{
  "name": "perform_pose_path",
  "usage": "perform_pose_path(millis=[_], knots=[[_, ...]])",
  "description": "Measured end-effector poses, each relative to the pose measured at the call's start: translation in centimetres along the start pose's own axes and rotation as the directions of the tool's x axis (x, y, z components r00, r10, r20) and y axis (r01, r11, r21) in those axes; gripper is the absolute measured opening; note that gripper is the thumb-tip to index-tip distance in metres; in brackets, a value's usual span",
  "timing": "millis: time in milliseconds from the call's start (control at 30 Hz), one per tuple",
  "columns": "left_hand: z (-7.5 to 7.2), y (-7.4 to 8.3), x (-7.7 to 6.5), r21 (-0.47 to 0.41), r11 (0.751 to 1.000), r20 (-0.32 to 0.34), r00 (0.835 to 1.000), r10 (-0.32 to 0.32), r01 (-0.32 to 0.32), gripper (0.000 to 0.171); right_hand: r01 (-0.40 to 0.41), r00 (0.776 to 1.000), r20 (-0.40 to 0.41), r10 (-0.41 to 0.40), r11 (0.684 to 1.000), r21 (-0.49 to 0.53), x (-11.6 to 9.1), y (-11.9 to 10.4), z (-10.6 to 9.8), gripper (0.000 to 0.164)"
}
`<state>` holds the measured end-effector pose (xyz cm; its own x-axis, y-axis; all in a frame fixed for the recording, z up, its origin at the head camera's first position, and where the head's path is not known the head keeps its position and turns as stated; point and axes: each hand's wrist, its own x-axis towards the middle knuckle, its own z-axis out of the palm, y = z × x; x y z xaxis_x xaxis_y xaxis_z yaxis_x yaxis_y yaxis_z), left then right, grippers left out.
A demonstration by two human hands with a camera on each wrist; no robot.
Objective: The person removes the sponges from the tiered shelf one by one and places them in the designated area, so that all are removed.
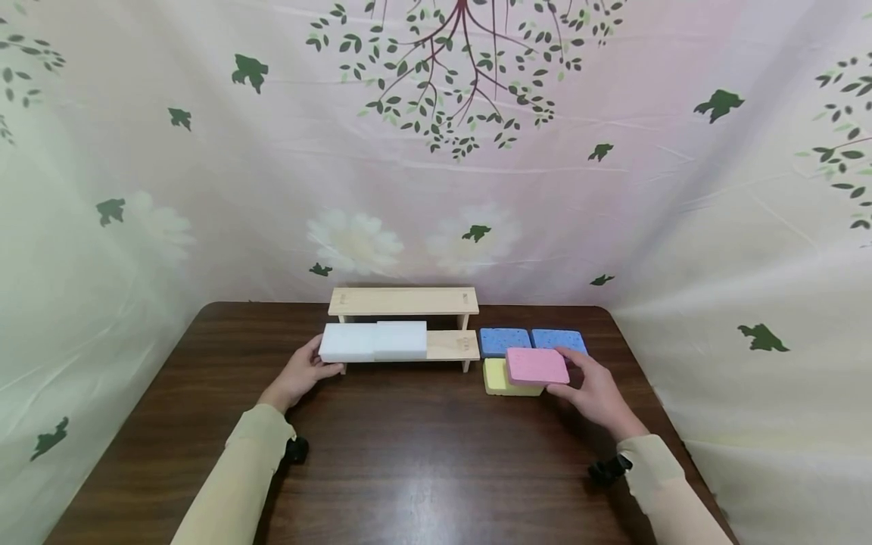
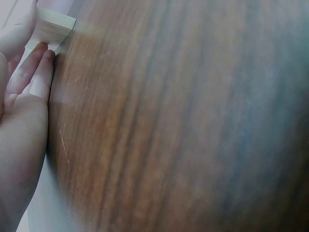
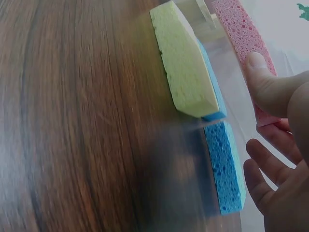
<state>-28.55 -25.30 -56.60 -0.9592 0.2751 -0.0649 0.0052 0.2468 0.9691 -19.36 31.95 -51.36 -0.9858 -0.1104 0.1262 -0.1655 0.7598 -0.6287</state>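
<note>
Two white foam blocks lie side by side on the lower tier of a small wooden shelf (image 1: 453, 344). My left hand (image 1: 297, 376) holds the left end of the left white foam block (image 1: 347, 343), its thumb along the front. In the left wrist view, two fingers of that hand extend beside the shelf's wooden end (image 2: 57, 21). With thumb and fingers, my right hand (image 1: 594, 390) pinches a pink sponge (image 1: 537, 366) above a yellow sponge (image 1: 496, 376). Behind these lie two blue sponges, a left one (image 1: 504, 341) and a right one (image 1: 560, 340).
The shelf's bare upper tier (image 1: 403, 301) rises behind the white foam blocks, near the table's back edge. A printed cloth (image 1: 409, 189) hangs close behind and beside the brown wooden table (image 1: 409, 446).
</note>
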Motion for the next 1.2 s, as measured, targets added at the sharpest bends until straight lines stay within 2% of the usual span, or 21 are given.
perform_pose_path(millis=[200,467,1200], knots=[[0.0,0.0,0.1,0.008,1.0,-0.006,1.0,-0.013,0.013,0.092,-0.048,0.999,0.006,0.048,0.998,-0.034,-0.4,1.0,-0.8,0.081],[-0.1,0.2,-0.1,0.005,1.0,0.0,1.0,0.0,0.0,0.092,-0.096,0.995,0.006,0.097,0.993,-0.064,-0.7,1.9,-1.5,0.083],[0.0,0.0,0.0,0.009,1.0,-0.002,1.0,-0.005,0.005,0.09,-0.109,0.994,-0.024,0.107,0.991,-0.082,-1.8,4.0,-2.1,0.079]])
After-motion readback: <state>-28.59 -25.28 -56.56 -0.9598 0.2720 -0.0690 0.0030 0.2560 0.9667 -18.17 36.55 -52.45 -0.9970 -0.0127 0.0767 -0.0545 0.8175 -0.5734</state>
